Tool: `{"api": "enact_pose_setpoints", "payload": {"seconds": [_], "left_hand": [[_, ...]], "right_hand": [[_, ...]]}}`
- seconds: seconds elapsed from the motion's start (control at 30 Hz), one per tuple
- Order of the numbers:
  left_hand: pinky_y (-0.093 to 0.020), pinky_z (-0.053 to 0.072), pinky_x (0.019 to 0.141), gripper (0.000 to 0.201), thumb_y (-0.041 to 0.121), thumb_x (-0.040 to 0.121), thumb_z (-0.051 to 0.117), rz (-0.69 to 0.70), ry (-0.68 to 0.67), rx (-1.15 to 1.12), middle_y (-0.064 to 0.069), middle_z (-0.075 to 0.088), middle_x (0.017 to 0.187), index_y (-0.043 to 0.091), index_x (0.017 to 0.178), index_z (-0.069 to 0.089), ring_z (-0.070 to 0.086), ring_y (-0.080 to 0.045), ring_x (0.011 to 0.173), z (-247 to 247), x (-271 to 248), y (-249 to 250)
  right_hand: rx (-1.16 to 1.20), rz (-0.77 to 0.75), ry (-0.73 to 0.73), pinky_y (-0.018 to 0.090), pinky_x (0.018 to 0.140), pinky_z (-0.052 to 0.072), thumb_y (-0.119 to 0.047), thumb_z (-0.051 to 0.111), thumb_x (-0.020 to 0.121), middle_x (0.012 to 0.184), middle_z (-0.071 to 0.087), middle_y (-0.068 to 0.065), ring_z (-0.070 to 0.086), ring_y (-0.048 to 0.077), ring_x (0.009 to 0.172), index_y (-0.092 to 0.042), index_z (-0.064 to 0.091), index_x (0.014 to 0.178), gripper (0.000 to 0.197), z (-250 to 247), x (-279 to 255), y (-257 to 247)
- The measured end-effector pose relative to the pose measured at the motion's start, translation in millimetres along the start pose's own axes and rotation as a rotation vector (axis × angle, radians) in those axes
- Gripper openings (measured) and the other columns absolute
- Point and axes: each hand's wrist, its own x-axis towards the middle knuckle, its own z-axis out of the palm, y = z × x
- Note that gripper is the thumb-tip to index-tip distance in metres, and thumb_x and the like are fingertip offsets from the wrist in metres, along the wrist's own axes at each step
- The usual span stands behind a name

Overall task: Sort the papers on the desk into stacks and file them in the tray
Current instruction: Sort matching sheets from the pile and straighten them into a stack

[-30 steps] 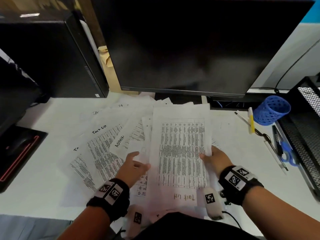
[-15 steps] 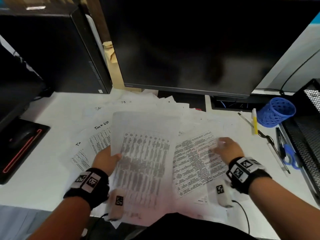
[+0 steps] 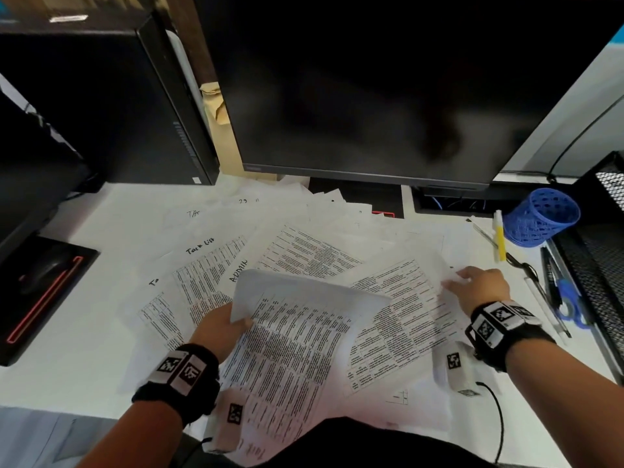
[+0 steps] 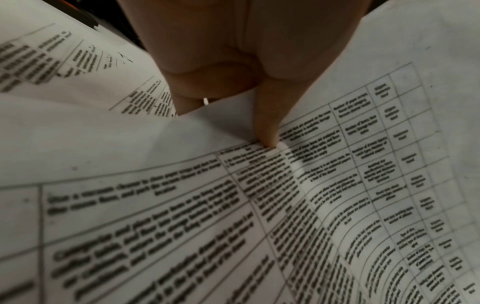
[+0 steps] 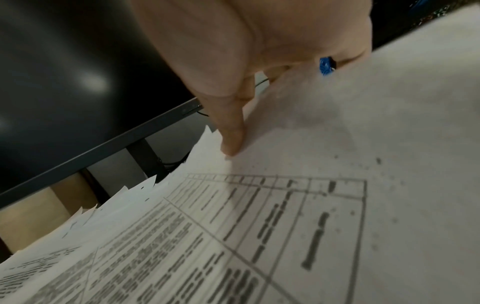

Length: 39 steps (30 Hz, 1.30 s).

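Note:
Printed papers point(image 3: 209, 282) lie fanned across the white desk point(image 3: 50, 366). My left hand point(image 3: 241, 321) grips the left edge of a table-printed sheet point(image 3: 287, 359), lifted off the pile with its top edge curling over. In the left wrist view the thumb point(image 4: 267, 127) presses on top of that sheet point(image 4: 182, 216) and the fingers are hidden beneath it. My right hand point(image 3: 456, 281) pinches the upper right corner of another printed sheet point(image 3: 401, 319) lying on the pile; the thumb point(image 5: 231, 139) is on top. The black mesh tray point(image 3: 604, 271) stands at the far right.
A dark monitor point(image 3: 371, 96) and a black computer tower point(image 3: 101, 106) stand behind the papers. A blue pen cup point(image 3: 540, 217), pens and blue-handled scissors point(image 3: 570, 305) lie between the papers and the tray. A mouse on a black pad point(image 3: 44, 282) sits at the left.
My left hand took the top sheet from the middle and carried it left and nearer, its top now bending over. My right hand let go of it and moved right onto the uncovered sheet's corner.

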Motion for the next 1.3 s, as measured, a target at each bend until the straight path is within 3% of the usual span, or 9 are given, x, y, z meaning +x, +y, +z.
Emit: {"api": "enact_pose_setpoints", "payload": {"seconds": [0.13,0.3,0.53,0.67,0.73,0.93,1.1,1.17,1.3], "left_hand": [[-0.03,0.034,0.081,0.027,0.016,0.094,0.053,0.012,0.013,-0.046,-0.006,0.056,0.099,0.006,0.118,0.059,0.049,-0.022,0.091,-0.1,-0.4,6.2],[-0.03,0.034,0.082,0.013,0.016,0.093,0.056,0.014,0.018,-0.103,-0.001,0.058,0.092,0.015,0.101,0.065,0.05,-0.022,0.093,-3.6,2.7,7.4],[-0.031,0.034,0.084,0.015,0.017,0.093,0.055,0.026,-0.018,-0.095,-0.002,0.057,0.096,0.016,0.105,0.063,0.049,-0.022,0.094,4.2,-2.8,6.7],[-0.027,0.033,0.071,0.023,0.017,0.093,0.055,0.043,-0.026,-0.08,0.007,0.052,0.078,0.03,0.074,0.05,0.049,-0.021,0.087,5.9,-6.5,7.8],[-0.028,0.035,0.076,0.005,0.02,0.091,0.058,0.035,-0.029,-0.106,0.002,0.058,0.086,0.023,0.088,0.058,0.052,-0.022,0.09,5.6,-8.4,8.1],[-0.032,0.041,0.082,0.034,0.033,0.089,0.059,0.064,0.031,-0.13,0.003,0.061,0.097,0.017,0.12,0.058,0.056,-0.02,0.094,2.7,-10.2,12.3],[-0.028,0.042,0.071,0.037,0.03,0.09,0.058,0.16,0.125,-0.054,-0.003,0.057,0.104,0.013,0.123,0.054,0.055,-0.022,0.096,-4.9,-4.9,25.1],[-0.035,0.045,0.083,0.038,0.027,0.09,0.058,0.261,0.174,0.008,-0.002,0.049,0.113,0.014,0.125,0.051,0.05,-0.027,0.112,-7.7,-3.0,34.4],[-0.046,-0.003,0.118,0.03,0.029,0.089,0.061,0.511,0.258,0.238,0.015,0.022,0.148,0.027,0.118,0.06,0.003,-0.018,0.145,-10.1,3.0,47.4]], "right_hand": [[0.164,-0.044,0.067,0.048,0.094,0.044,-0.04,0.065,0.083,0.098,0.068,0.006,0.06,0.033,0.096,-0.033,0.069,0.08,0.008,-14.2,-8.6,-3.7],[0.177,-0.111,0.044,0.042,0.093,0.047,-0.034,0.061,0.087,0.113,0.069,0.006,0.061,0.03,0.101,-0.029,0.071,0.099,0.016,-24.0,-5.4,-1.3],[-0.196,-0.072,-0.23,0.041,0.1,0.044,-0.049,0.074,0.072,0.134,0.052,0.013,0.052,0.032,0.12,-0.019,0.039,0.142,0.084,1.1,-11.8,-4.7],[-0.203,-0.097,-0.093,0.043,0.095,0.042,-0.037,0.069,0.079,0.12,0.06,0.006,0.057,0.029,0.109,-0.028,0.051,0.128,0.053,10.2,-21.4,-6.4],[-0.158,-0.116,-0.028,0.04,0.093,0.035,-0.032,0.057,0.088,0.113,0.064,0.006,0.059,0.029,0.103,-0.028,0.058,0.12,0.033,10.2,-25.1,-9.3],[0.194,-0.184,0.122,0.032,0.086,0.044,-0.026,0.05,0.095,0.109,0.068,0.016,0.06,0.035,0.101,-0.019,0.068,0.114,0.026,-22.9,-32.8,-16.3],[0.593,-0.187,0.09,0.025,0.072,0.041,-0.018,0.056,0.092,0.083,0.065,0.0,0.058,0.022,0.085,-0.023,0.065,0.086,0.011,-35.8,-42.0,-31.1],[0.669,-0.19,0.018,0.023,0.068,0.044,-0.015,0.058,0.091,0.074,0.061,-0.006,0.056,0.018,0.078,-0.026,0.06,0.073,0.021,-33.2,-50.1,-40.4],[0.739,-0.237,-0.227,0.016,0.053,0.041,-0.003,0.054,0.089,0.055,0.058,-0.012,0.05,0.007,0.053,-0.017,0.06,0.068,0.026,-17.3,-77.3,-56.1]]}}
